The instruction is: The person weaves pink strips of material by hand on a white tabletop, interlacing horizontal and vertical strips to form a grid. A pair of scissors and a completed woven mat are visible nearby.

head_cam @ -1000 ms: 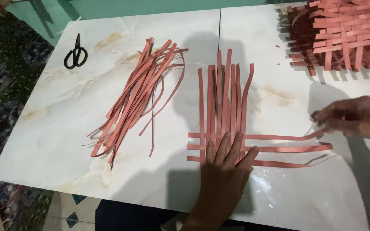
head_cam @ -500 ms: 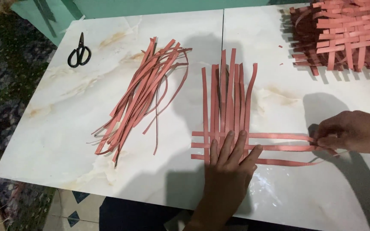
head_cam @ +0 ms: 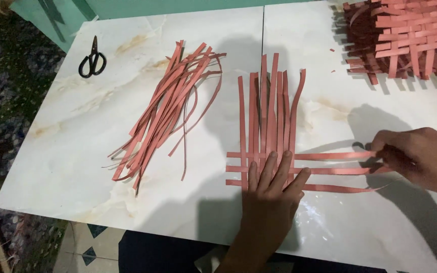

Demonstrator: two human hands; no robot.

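Flat salmon-pink woven strips (head_cam: 269, 126) lie crossed on the white marble tabletop (head_cam: 77, 141); left hand (head_cam: 271, 202) presses them, grip spread; right hand (head_cam: 421, 156) pinches horizontal strip ends.

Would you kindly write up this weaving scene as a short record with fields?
Surface: white marbled table
Left hand: flat, fingers spread, pressing on the crossing of the woven strips
Right hand: pinching the right ends of the horizontal strips
Weave: several upright reddish strips crossed by three horizontal ones
Loose strips: a pile lying left of the weave
Scissors: black, far left corner
Woven pieces: stacked at far right
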